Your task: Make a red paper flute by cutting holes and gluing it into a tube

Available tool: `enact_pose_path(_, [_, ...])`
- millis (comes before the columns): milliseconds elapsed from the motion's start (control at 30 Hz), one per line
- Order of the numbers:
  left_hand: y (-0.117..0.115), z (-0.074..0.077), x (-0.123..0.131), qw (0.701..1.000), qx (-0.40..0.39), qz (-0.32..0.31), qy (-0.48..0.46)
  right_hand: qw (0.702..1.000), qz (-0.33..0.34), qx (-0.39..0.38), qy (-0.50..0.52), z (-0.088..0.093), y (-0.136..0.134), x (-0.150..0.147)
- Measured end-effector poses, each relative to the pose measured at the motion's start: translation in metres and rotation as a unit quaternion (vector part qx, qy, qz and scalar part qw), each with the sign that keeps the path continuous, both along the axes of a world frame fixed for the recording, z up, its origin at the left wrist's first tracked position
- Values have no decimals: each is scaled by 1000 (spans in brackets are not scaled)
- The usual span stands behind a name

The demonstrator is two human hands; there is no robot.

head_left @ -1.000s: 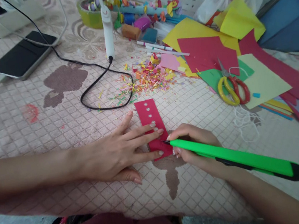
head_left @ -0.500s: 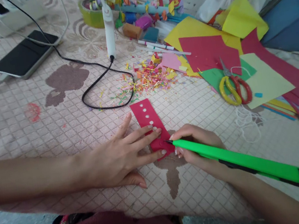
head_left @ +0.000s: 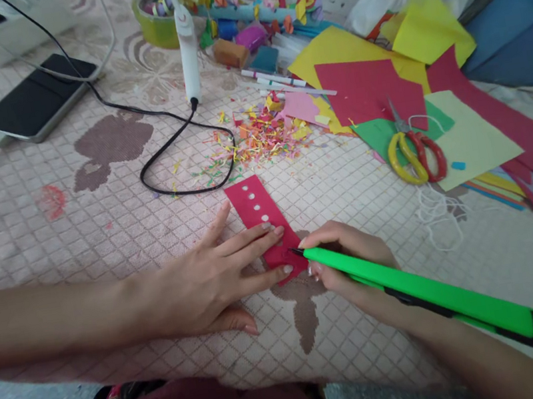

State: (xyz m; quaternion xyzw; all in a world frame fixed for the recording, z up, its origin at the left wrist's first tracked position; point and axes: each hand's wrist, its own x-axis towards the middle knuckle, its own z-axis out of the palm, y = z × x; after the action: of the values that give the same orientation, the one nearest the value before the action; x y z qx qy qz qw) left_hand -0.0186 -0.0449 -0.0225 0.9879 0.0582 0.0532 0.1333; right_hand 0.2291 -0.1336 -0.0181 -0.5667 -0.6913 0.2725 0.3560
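while a left hand (head_left: 198,281) lies flat on the bench (head_left: 124,232), coming in from 9 o'clock, three of its fingertips press on a red paper strip (head_left: 270,207). that grip is spread apart, clamped on nothing; the thumb and little finger rest off the strip. the strip lies low and central, its long axis running from 11 o'clock to 5 o'clock, with four round holes showing in a row toward its 11 o'clock end.

the right hand (head_left: 351,253) comes in from 4 o'clock, its grip clamped on a green utility knife (head_left: 411,284), close behind the blade. the strip lies at 10 o'clock from this grip, just beside its fingertips. the knife slants across the strip's long axis, its dark tip over the lower half. both hands are near, but the left seems to govern the strip; whether the tip touches paper, i cannot tell.
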Motion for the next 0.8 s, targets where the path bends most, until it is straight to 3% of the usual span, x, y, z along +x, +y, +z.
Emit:
enact_pose_path(467, [-6,0,2,999,31,18,4,998,-20,-43,38,4,-5,-3])
enact_pose_path(800, [-4,-1,1,999,31,19,5,999,-30,-25,25,4,-8,-5])
